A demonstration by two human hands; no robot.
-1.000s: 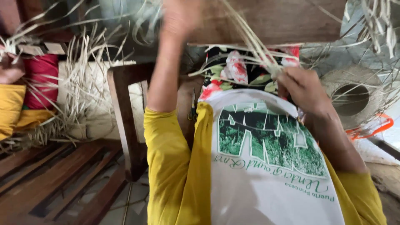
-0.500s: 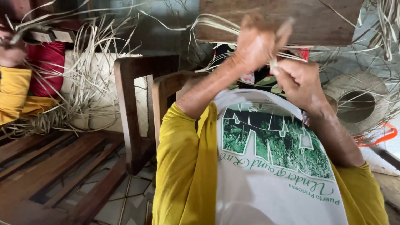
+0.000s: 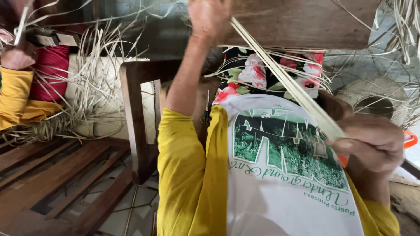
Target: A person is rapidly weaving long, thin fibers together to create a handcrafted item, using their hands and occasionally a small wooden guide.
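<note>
A bundle of long pale straw strips (image 3: 284, 83) is held taut between both hands: the left hand (image 3: 210, 17) is closed on its upper end, seemingly, and the right hand (image 3: 372, 142) is pinched on the lower end, its long axis slanting down-right above the white printed shirt (image 3: 280, 183).

No packages, labels, signs or screens show around the wooden chair (image 3: 135, 118) (only a printed green picture on a shirt).
</note>
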